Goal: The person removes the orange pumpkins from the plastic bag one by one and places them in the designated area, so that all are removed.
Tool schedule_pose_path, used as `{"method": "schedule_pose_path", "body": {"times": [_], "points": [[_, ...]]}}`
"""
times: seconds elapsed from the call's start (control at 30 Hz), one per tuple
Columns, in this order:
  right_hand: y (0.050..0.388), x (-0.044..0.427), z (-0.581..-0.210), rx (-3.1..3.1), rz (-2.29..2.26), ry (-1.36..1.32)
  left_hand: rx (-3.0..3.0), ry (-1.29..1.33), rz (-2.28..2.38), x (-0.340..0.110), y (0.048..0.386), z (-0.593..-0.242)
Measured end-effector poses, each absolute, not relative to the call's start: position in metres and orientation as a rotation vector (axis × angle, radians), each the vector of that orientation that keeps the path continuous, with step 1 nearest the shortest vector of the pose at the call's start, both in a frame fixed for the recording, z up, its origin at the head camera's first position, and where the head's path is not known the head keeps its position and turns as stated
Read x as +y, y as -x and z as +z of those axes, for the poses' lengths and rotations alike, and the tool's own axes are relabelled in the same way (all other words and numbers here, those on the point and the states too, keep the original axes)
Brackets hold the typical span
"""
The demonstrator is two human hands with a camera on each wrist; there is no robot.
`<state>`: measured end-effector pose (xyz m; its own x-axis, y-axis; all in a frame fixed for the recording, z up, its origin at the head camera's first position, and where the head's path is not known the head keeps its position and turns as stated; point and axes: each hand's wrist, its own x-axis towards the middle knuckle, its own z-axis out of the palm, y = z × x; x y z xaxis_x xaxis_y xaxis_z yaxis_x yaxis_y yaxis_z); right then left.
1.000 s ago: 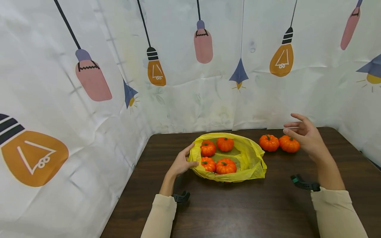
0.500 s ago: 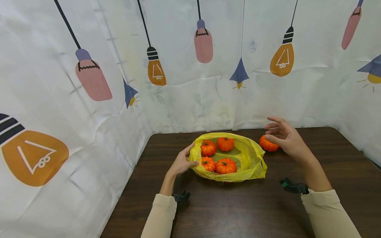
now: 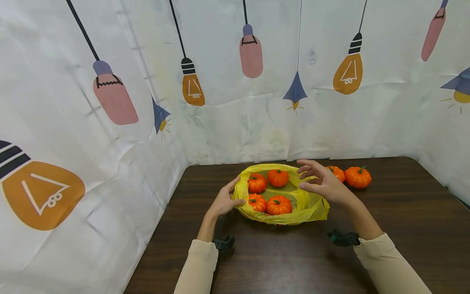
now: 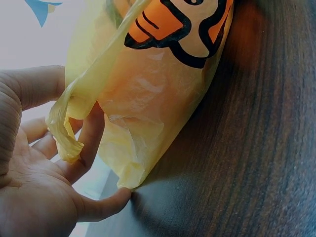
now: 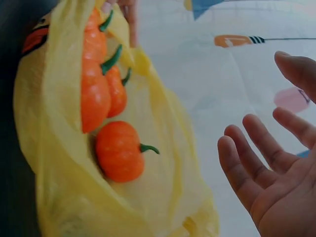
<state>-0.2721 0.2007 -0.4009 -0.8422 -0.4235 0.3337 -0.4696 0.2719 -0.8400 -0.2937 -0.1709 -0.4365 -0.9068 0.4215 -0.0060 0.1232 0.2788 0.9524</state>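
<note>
A yellow plastic bag (image 3: 308, 200) lies with its mouth open on the table, several small orange pumpkins (image 3: 279, 205) inside. My left hand (image 3: 223, 201) holds the bag's left edge; in the left wrist view its fingers curl behind a twisted strip of the bag (image 4: 140, 98) and the thumb tip touches a lower corner. Above the bag's right rim, my right hand (image 3: 324, 183) is empty, fingers spread and slightly bent. The right wrist view shows this hand (image 5: 276, 182) apart from the bag (image 5: 64, 148) and its pumpkins (image 5: 120, 152).
Two more orange pumpkins, one partly behind my right hand (image 3: 337, 173) and one farther right (image 3: 358, 177), sit side by side near the back of the dark wooden table (image 3: 264, 261). White sheets (image 3: 235, 130) printed with lamps hang behind and at the sides.
My right hand has moved left, from over the two pumpkins outside to the bag's right rim, and holds nothing throughout. The bag, the pumpkins and my left hand have stayed in place.
</note>
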Motion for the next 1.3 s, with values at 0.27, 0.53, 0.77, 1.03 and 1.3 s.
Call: {"method": "schedule_pose_path", "body": {"times": [0.27,0.53,0.77,1.03,1.3], "points": [[0.279,0.182,-0.42,-2.574,1.651,-0.928,2.282,-0.518,1.67,-0.172,0.294,-0.436],[0.284,0.169,-0.443,-2.655,1.703,-0.973,2.271,-0.512,1.685,-0.172,0.294,-0.436],[0.287,0.163,-0.464,-2.74,1.634,-0.992,2.287,-0.501,1.675,-0.171,0.294,-0.437],[0.286,0.162,-0.47,-2.835,1.585,-0.952,2.312,-0.517,1.658,-0.17,0.294,-0.437],[0.286,0.162,-0.475,-2.883,1.547,-0.978,2.3,-0.519,1.669,-0.171,0.293,-0.438]]}}
